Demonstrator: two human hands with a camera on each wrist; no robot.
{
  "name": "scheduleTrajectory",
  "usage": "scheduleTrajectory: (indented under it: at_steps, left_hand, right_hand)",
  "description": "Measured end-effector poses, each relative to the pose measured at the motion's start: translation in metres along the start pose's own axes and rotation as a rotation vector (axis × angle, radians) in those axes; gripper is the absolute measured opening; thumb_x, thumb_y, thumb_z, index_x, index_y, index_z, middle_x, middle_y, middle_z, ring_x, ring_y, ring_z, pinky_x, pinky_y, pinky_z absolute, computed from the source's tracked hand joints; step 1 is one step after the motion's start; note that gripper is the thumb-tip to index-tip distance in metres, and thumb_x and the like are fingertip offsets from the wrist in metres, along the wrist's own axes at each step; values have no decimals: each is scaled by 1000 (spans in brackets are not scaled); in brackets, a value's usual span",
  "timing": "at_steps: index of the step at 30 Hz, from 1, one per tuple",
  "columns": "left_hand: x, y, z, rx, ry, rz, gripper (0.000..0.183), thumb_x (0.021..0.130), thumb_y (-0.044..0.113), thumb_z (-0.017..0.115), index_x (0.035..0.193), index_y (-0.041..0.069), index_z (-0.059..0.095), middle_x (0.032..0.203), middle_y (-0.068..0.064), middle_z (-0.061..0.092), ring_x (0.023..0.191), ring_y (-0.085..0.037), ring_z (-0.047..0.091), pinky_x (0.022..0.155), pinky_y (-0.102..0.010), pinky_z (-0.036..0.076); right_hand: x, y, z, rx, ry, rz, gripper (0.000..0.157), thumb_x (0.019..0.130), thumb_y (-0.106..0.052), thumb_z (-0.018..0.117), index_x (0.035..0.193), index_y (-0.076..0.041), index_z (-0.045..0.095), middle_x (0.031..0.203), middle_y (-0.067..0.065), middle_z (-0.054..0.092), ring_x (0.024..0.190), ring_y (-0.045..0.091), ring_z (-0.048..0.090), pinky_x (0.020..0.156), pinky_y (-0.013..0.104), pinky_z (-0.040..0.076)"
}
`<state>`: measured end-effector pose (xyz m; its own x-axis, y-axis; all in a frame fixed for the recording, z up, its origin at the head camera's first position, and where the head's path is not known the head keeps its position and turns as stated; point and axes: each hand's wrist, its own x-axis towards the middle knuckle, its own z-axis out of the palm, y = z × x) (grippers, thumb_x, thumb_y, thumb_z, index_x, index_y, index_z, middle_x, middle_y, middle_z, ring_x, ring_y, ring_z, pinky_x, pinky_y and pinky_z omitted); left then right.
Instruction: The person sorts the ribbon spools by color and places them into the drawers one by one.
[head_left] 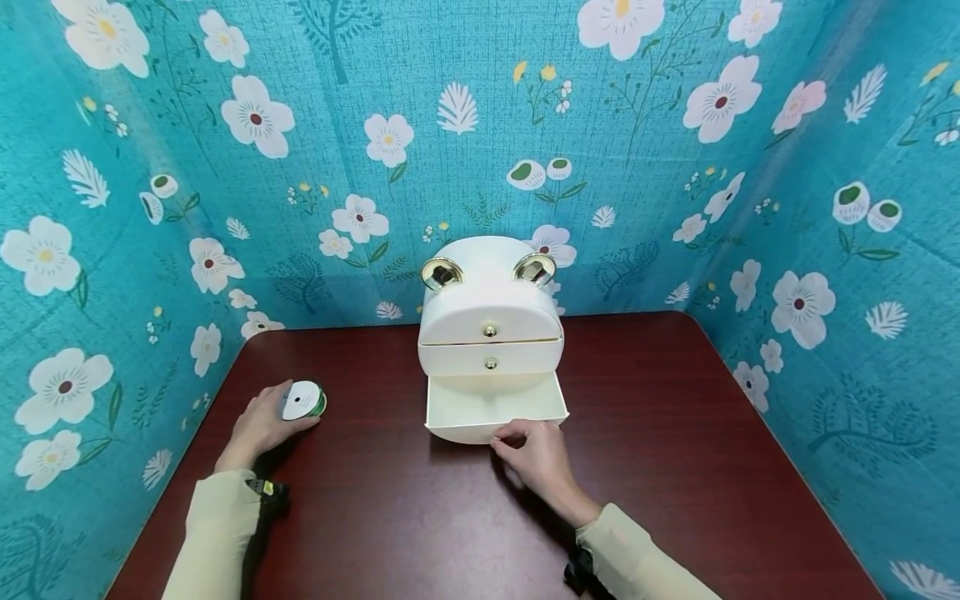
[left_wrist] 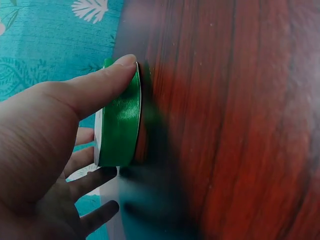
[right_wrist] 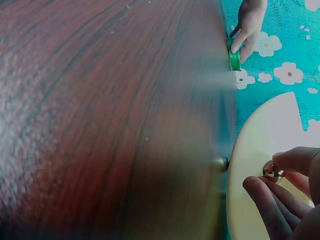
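My left hand (head_left: pixel 262 423) holds a spool of green ribbon (head_left: pixel 302 400) by its sides, over the left part of the table. In the left wrist view the thumb lies along the green ribbon (left_wrist: pixel 121 120); I cannot tell whether the spool touches the tabletop. A white drawer cabinet (head_left: pixel 491 304) stands at the back middle, its bottom drawer (head_left: pixel 491 398) pulled out and bare inside. At that drawer's front, my right hand (head_left: pixel 542 460) pinches a small gold knob (right_wrist: pixel 270 171) between thumb and fingers.
Two upper drawers of the cabinet are closed, each with a gold knob (head_left: pixel 491 363). Two round gold-rimmed pieces (head_left: pixel 442 272) sit on top. Teal floral cloth (head_left: pixel 450 192) hangs behind and at both sides of the dark red-brown wooden table (head_left: pixel 360 508).
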<state>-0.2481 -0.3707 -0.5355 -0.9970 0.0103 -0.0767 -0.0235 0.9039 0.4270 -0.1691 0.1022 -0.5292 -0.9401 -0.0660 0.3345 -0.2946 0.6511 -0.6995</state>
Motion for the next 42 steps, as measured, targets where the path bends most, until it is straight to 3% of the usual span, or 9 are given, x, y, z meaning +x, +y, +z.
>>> scheduleTrajectory:
  at_steps: [16, 27, 34, 42]
  left_hand:
    - [5, 9, -2, 11, 33, -30, 91, 81, 42, 85, 142, -10, 43, 130, -36, 51, 113, -49, 49, 93, -66, 47]
    - [1, 14, -4, -38, 52, -28, 95, 83, 49, 83, 147, -7, 41, 137, -35, 49, 119, -49, 47, 98, -70, 44]
    - [-8, 25, -10, -93, 101, 13, 95, 82, 54, 84, 147, -2, 43, 139, -31, 49, 121, -46, 47, 100, -69, 44]
    - [-16, 40, -17, -138, 150, 73, 88, 83, 48, 85, 145, 0, 46, 139, -29, 51, 120, -43, 49, 100, -66, 45]
  right_hand:
    - [1, 1, 2, 11, -5, -3, 11, 78, -15, 88, 82, -23, 84, 77, -15, 77, 76, 6, 74, 73, 27, 58]
    - [1, 2, 1, 26, -14, 9, 11, 77, -14, 88, 81, -23, 83, 73, -17, 76, 69, 2, 70, 71, 26, 57]
    - [1, 3, 2, 16, -5, -3, 11, 77, -14, 89, 81, -22, 83, 74, -16, 76, 71, 2, 71, 72, 27, 58]
    - [1, 4, 2, 24, -4, -5, 11, 77, -14, 89, 82, -22, 83, 72, -17, 75, 68, -2, 67, 73, 26, 57]
